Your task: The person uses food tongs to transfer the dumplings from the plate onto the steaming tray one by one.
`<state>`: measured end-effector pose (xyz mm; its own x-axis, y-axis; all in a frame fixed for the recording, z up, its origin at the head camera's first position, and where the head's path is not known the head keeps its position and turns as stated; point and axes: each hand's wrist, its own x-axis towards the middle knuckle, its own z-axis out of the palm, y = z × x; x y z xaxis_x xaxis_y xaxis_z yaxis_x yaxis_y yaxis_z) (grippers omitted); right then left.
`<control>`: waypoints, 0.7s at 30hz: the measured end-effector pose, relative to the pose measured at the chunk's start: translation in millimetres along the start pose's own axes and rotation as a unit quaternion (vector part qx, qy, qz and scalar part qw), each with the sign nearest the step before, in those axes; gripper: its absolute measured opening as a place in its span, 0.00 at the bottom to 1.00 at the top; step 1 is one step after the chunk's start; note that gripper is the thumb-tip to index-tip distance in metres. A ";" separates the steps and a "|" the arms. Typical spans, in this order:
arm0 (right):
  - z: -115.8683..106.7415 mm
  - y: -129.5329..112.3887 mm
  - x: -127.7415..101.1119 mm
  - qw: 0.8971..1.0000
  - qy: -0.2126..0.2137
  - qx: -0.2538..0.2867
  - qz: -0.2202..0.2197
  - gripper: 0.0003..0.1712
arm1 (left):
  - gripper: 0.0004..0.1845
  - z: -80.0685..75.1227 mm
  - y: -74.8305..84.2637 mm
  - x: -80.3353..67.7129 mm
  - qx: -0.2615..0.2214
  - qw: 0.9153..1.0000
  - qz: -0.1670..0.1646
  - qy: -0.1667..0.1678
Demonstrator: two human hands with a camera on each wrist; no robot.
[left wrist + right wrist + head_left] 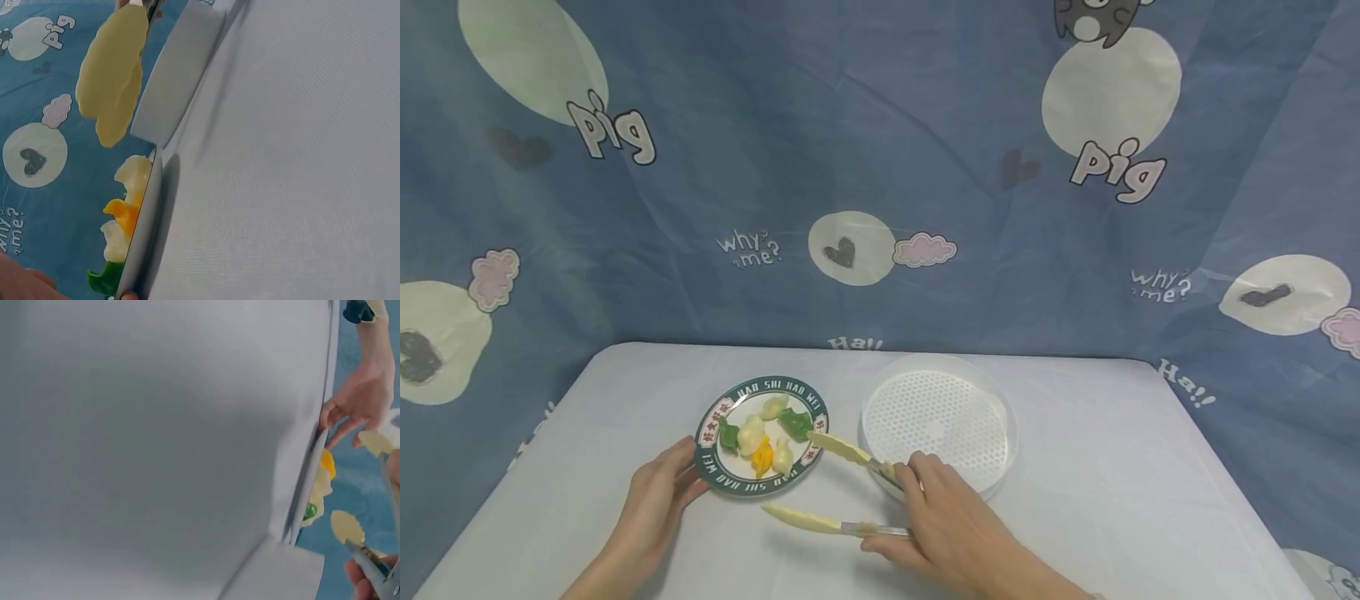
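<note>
At the left of the table, my left hand pinches the left rim of a round plate with a dark green lettered border. On the plate lie several small dumpling-shaped pieces: white, orange and green. My right hand grips a pair of tongs with pale yellow tips, its arms spread wide apart. One tip overlaps the plate's right rim in the head view; the other is in front of the plate. Nothing is between the tips. In the left wrist view a tong tip hangs above table level.
To the right of the plate stands a round white steamer tray with a perforated bottom, partly covered by my right hand and the tongs. A white cloth covers the table. Behind it hangs a blue printed curtain.
</note>
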<state>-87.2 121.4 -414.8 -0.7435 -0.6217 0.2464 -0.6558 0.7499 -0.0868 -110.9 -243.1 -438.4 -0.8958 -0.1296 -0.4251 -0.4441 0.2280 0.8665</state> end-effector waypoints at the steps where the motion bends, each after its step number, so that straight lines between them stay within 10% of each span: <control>1: 0.5 -0.2 1.8 1.000 -0.004 -0.005 0.000 0.39 | 0.41 0.3 -0.1 0.1 0.001 1.000 -0.001 -0.001; 21: 2.8 -16.0 21.9 0.998 -0.015 -0.067 0.013 0.34 | 0.41 0.6 -0.5 0.1 -0.007 1.000 -0.006 -0.001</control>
<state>-93.4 95.1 -410.8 -0.7643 -0.6073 0.2170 -0.6150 0.7876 0.0380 -110.7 -242.7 -439.0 -0.8905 -0.1293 -0.4362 -0.4545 0.2133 0.8648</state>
